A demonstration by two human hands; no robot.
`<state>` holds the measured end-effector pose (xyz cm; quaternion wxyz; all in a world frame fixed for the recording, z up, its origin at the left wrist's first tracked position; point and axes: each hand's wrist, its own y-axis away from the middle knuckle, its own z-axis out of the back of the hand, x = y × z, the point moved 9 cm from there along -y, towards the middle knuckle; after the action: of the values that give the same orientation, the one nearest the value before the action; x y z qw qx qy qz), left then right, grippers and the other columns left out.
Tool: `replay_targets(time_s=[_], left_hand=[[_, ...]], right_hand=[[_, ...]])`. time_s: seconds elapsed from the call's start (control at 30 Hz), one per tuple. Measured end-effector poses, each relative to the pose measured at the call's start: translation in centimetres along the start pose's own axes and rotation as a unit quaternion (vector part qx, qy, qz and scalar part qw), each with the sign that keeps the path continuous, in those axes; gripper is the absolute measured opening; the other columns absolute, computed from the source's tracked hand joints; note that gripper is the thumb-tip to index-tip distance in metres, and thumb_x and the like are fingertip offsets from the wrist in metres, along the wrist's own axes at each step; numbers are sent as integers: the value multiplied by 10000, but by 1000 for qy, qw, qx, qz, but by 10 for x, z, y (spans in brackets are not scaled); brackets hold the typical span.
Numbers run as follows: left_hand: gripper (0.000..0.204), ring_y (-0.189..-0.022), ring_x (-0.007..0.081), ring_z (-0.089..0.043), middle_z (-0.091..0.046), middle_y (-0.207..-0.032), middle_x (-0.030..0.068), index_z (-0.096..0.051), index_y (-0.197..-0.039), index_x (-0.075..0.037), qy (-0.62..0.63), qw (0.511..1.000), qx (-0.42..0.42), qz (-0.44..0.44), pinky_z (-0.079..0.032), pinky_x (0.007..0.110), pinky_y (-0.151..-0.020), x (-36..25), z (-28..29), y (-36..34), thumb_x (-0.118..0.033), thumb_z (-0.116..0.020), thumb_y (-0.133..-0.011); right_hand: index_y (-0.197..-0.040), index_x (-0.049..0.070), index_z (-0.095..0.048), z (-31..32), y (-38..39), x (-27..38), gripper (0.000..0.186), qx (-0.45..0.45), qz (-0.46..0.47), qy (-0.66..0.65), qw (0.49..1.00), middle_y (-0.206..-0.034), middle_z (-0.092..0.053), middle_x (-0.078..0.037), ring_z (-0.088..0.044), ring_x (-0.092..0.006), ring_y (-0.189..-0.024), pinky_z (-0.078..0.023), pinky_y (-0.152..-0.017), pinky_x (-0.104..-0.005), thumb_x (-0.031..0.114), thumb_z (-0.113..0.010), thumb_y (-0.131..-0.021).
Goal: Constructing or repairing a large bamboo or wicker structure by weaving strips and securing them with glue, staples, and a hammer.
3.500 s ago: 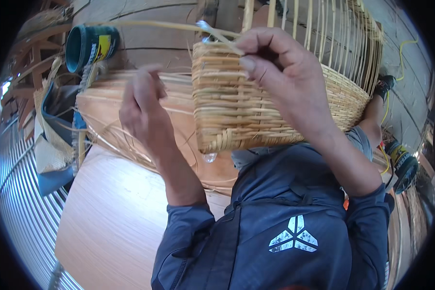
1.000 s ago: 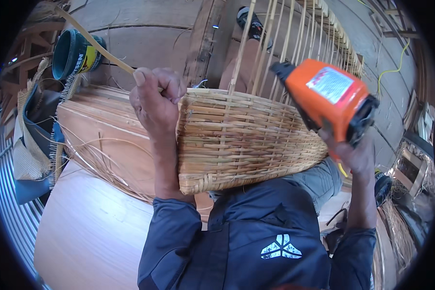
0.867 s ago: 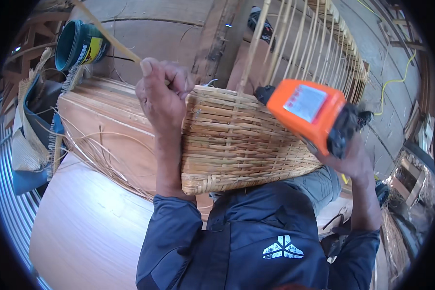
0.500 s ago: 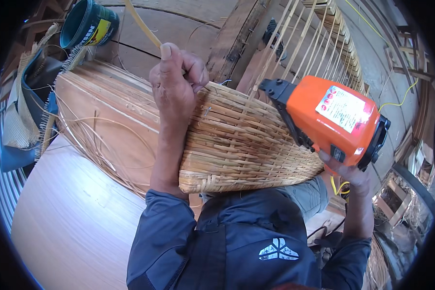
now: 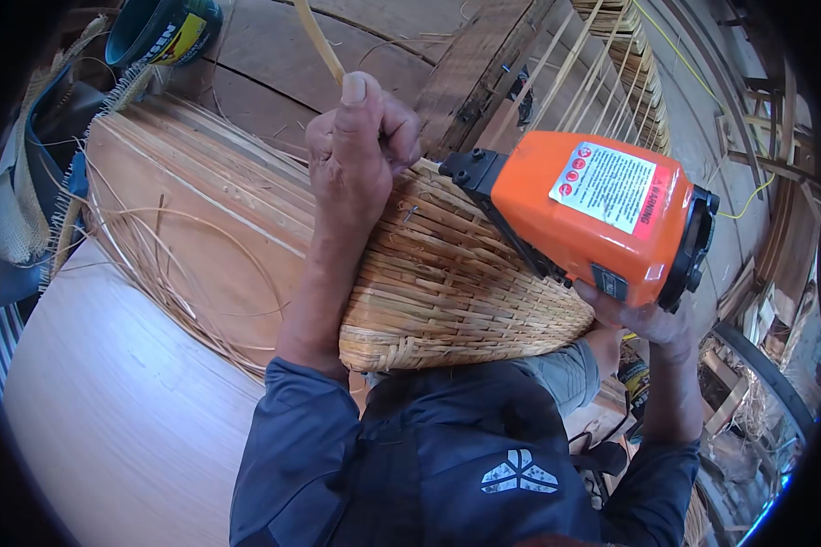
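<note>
A woven cane piece (image 5: 456, 273) lies across my lap, its corner pointing toward me and bare strands running out at its far side. My left hand (image 5: 360, 150) is closed on a pale cane strip (image 5: 319, 41) at the weave's upper left edge, thumb up. In my right hand (image 5: 643, 319) is an orange nail gun (image 5: 593, 191), gripped from below; its handle is mostly hidden. The gun's dark nose (image 5: 470, 171) is close to the left fingers, over the weave's upper edge. Whether it touches the cane I cannot tell. A small metal staple (image 5: 410, 212) glints in the weave.
Left of the weave is a wooden box-like block (image 5: 201, 210) with loose cane strands (image 5: 169, 269) on it. A smooth pale board (image 5: 128, 383) lies nearer. A dark green bucket (image 5: 178, 32) stands far left. A heavy beam (image 5: 479, 77) and a yellow cord (image 5: 748, 205) lie beyond.
The nail gun has moved left, its nose now closer to my left hand. My left hand, still on the strip, appears slightly farther right. The whole view has shifted a little.
</note>
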<state>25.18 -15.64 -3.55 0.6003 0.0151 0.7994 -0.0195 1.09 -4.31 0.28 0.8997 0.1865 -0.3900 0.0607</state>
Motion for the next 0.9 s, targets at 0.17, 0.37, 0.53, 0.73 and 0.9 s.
replay_targets(time_s=[0.17,0.37,0.53,0.73,0.9], left_hand=[[598,-452,88,-349,-414,-495,21,-445,-537,-35,33,999,15,11,-274,237,-446,5,-2,-2,-441,-353,-967],[603,-448,86,-346,-418,-490,22,-449,-527,-32,42,999,10,7,-273,234,-444,4,1,0,-429,-351,-972],[615,-441,85,-346,-419,-484,22,-452,-521,-34,16,1000,11,9,-270,232,-438,6,-2,-1,-448,-352,-966],[596,-431,92,-356,-413,-489,26,-470,-562,-36,34,999,-6,20,-266,234,-423,8,2,-2,-475,-374,-953],[563,-441,99,-343,-367,-507,18,-418,-593,-53,70,997,-24,35,-256,240,-415,9,-3,-2,-480,-362,-956]], right_hand=[[-1074,79,-592,1,-8,7,541,16,-46,-60,997,-1033,-621,-85,-613,-242,-949,-457,-867,-359,203,-804,-592],[-1025,78,-612,-1,-11,18,502,18,0,4,1000,-943,-656,-56,-644,-230,-877,-492,-815,-349,224,-806,-585],[-1018,84,-612,0,-10,16,491,13,3,13,1000,-948,-655,-60,-642,-225,-880,-492,-813,-347,236,-802,-592],[-1111,99,-600,-8,-13,24,465,81,54,57,994,-1042,-644,-13,-623,-184,-963,-497,-837,-305,163,-775,-685],[-1082,79,-607,0,-27,63,440,0,207,56,977,-1046,-633,-44,-603,-194,-978,-467,-871,-315,94,-751,-666]])
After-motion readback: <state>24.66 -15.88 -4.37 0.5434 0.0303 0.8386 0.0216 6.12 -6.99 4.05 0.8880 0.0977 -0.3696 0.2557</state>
